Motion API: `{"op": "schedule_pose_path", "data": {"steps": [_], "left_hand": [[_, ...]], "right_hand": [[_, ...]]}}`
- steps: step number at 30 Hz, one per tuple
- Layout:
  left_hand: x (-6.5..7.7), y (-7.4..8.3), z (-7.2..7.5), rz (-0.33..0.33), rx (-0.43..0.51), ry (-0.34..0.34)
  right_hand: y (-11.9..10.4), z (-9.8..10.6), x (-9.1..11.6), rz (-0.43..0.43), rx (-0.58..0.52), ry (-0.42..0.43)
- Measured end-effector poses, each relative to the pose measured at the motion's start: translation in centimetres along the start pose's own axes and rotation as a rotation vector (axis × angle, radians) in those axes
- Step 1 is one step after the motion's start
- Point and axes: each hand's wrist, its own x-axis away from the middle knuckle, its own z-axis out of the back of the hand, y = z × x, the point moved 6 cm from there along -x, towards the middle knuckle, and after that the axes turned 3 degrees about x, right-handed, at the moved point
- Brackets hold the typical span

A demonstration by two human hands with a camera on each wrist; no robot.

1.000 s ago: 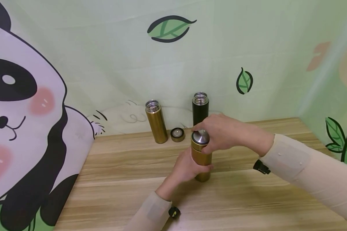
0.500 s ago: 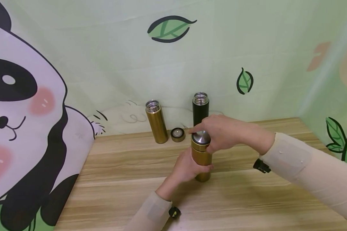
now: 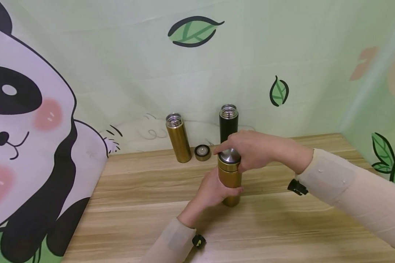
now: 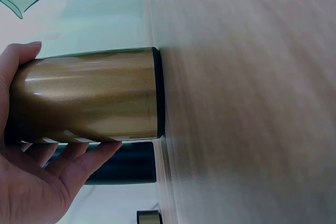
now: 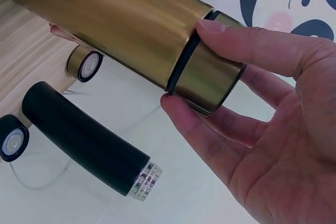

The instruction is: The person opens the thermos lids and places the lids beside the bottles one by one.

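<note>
A gold thermos flask [image 3: 229,180] stands upright on the wooden table, capped by a gold lid with a silver top [image 3: 230,156]. My left hand [image 3: 212,190] grips its body from the left; the left wrist view shows the flask's black base [image 4: 160,93] at the tabletop. Over the top, my right hand [image 3: 258,149] holds the lid. In the right wrist view the thumb [image 5: 252,45] lies on the lid [image 5: 210,72] and the other fingers are along its opposite side. A narrow dark gap runs between lid and body.
Behind stand an uncapped black thermos flask [image 3: 228,126] and an uncapped gold one [image 3: 179,140]. A loose gold lid [image 3: 202,152] lies between them. A black lid [image 5: 13,137] shows in the right wrist view. A printed cloth [image 3: 131,73] hangs behind the table.
My right hand has turned slightly about the lid, its index finger reaching further left and more of the silver top showing. My left hand keeps its grip in the same place.
</note>
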Motion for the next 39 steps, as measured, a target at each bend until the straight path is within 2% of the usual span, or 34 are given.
{"op": "schedule_pose_path", "data": {"steps": [18, 29, 35, 39], "left_hand": [[-0.11, -0.24, -0.06, 0.003, -0.040, 0.017], [-0.13, -0.23, -0.12, 0.007, -0.018, 0.011], [-0.08, -0.31, -0.16, 0.014, -0.003, 0.008], [-0.09, -0.24, -0.11, 0.006, -0.006, 0.000]], "right_hand": [[0.01, -0.02, 0.09, 0.067, 0.040, 0.047], [-0.11, -0.03, 0.08, 0.099, 0.052, 0.054], [0.06, -0.10, 0.19, 0.076, 0.033, 0.036], [0.32, -0.13, 0.33, 0.021, 0.009, 0.015]]}}
